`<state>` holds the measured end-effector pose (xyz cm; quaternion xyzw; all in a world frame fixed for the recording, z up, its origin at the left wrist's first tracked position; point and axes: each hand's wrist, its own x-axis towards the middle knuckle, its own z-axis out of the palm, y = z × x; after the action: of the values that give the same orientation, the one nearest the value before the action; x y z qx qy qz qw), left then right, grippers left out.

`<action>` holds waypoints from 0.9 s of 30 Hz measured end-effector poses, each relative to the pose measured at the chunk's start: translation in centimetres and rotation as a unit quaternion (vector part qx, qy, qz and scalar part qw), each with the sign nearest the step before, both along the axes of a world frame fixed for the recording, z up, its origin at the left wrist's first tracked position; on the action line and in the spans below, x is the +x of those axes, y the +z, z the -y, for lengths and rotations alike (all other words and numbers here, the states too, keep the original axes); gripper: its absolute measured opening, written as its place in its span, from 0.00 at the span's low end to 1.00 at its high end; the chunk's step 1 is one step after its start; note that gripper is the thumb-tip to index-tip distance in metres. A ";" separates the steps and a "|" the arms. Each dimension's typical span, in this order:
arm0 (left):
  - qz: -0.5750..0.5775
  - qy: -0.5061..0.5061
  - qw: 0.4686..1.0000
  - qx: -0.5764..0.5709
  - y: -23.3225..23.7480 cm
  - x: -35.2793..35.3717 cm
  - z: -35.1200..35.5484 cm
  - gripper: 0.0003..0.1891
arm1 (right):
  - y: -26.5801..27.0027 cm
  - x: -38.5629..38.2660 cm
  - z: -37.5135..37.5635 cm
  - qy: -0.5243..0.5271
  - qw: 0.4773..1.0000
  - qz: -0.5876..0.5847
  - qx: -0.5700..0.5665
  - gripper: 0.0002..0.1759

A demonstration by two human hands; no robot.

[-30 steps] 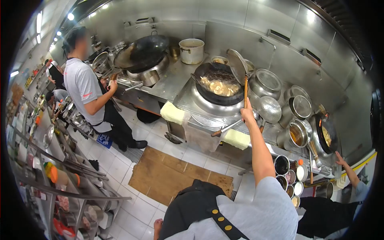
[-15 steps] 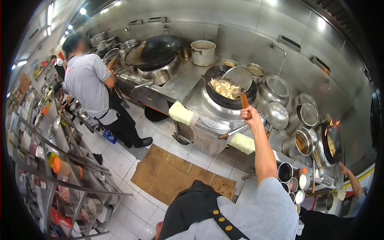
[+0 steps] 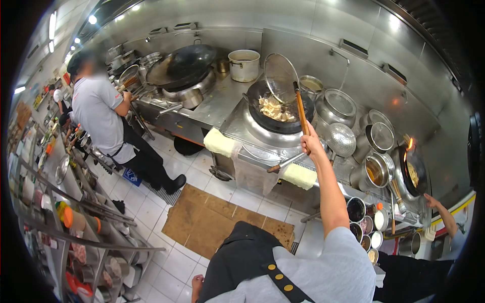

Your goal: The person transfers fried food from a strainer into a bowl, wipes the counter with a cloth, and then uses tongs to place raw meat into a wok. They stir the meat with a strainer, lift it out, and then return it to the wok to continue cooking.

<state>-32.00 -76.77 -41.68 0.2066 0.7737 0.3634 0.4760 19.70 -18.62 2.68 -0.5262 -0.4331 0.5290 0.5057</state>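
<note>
My right hand [image 3: 314,143] is wrapped around the wooden handle of a wire-mesh strainer [image 3: 281,76]. The round mesh stands tilted up over a dark wok [image 3: 262,121] on the stove. Pale, sliced food [image 3: 275,109] lies in the wok, partly seen behind the strainer. A metal-shafted tool with a wooden grip [image 3: 287,162] rests at the counter edge below my right hand. Low beside my dark apron, only a small part of my left hand [image 3: 197,281] shows; its fingers are not clear, and nothing is seen in it.
On the left, a co-worker [image 3: 101,106] stands by another large wok [image 3: 189,60]. A perforated ladle [image 3: 340,140] and pots lie to the right. Another person's hand [image 3: 432,201] is near a flaming wok [image 3: 411,171]. Shelving [image 3: 91,245] stands at left; cardboard [image 3: 202,219] covers the floor.
My right hand has tipped the strainer from lying low over the food to standing more upright above the wok. The whole view has shifted slightly.
</note>
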 end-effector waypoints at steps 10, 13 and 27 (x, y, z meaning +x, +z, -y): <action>-0.009 0.059 0.998 0.013 4.2 2.9 2.2 0.13 | -5.2 1.2 -7.3 -0.179 0.983 0.032 -0.021 0.50; -0.038 0.039 0.998 -0.015 3.3 4.2 3.4 0.13 | -6.0 1.6 -9.4 -0.139 0.985 -0.089 -0.047 0.48; -0.055 -0.009 0.998 -0.009 3.0 3.7 0.4 0.13 | -5.2 3.5 -8.3 0.035 0.975 -0.217 -0.021 0.43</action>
<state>-28.28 -77.20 -38.72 0.2286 0.8000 0.3406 0.4379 23.15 -10.34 -2.55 -0.3937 -0.3202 0.6570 0.5574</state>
